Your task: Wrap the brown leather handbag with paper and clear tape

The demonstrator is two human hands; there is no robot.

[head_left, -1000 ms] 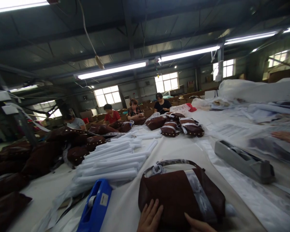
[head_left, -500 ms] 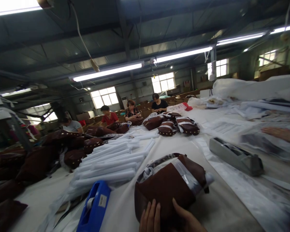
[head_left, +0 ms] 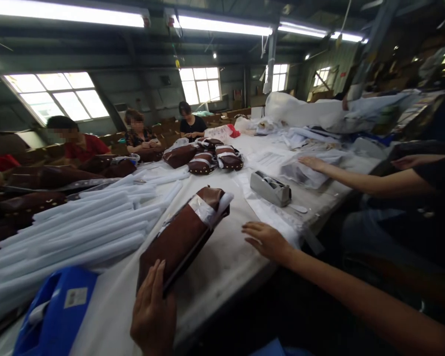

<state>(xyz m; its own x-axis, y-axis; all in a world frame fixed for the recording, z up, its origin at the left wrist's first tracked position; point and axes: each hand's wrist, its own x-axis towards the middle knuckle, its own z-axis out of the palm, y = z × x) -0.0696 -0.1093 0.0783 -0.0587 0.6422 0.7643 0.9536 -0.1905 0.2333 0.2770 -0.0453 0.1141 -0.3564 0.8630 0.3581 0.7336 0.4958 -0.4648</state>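
Two hands reach into my view from the near side of the table. My left hand (head_left: 155,311) lays its fingers, side by side, on the near end of a brown bag (head_left: 181,236); from out here I cannot tell whether the thumb closes on it too. My right hand (head_left: 269,242) is apart from the bag, to its right, with fingers stretched out and slightly parted; I cannot tell whether it touches the white-covered table (head_left: 217,277).

The bag lies slantwise on that table, a shiny clear band (head_left: 203,210) across its far part and a white tube (head_left: 223,202) along that end. To its left I have a pile of white tubes (head_left: 100,222), and nearer me a blue tape dispenser (head_left: 55,311). A grey tape dispenser (head_left: 271,189) sits beyond my right hand, near a co-worker's hand (head_left: 313,163) resting at some clear plastic (head_left: 306,175). Farther up the table I see a cluster of other brown bags (head_left: 202,160), and past them a person in black (head_left: 192,124).
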